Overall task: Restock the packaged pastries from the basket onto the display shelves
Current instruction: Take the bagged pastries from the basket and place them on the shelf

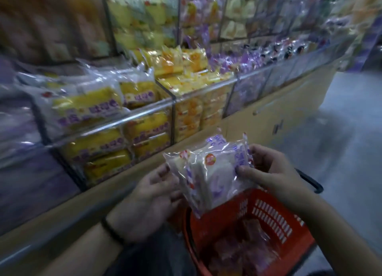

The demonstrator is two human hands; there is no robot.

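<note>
Hands point(206, 184) before display shelves point(144, 114)

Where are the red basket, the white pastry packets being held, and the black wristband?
red basket point(275, 220): head view, slotted side wall.
white pastry packets point(208, 172): head view, front wrapper.
black wristband point(111, 232): head view, band on wrist.

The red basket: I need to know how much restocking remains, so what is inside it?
Clear-wrapped pastry packets lie in the red basket. The held packets and both hands cover part, so no count.
</note>
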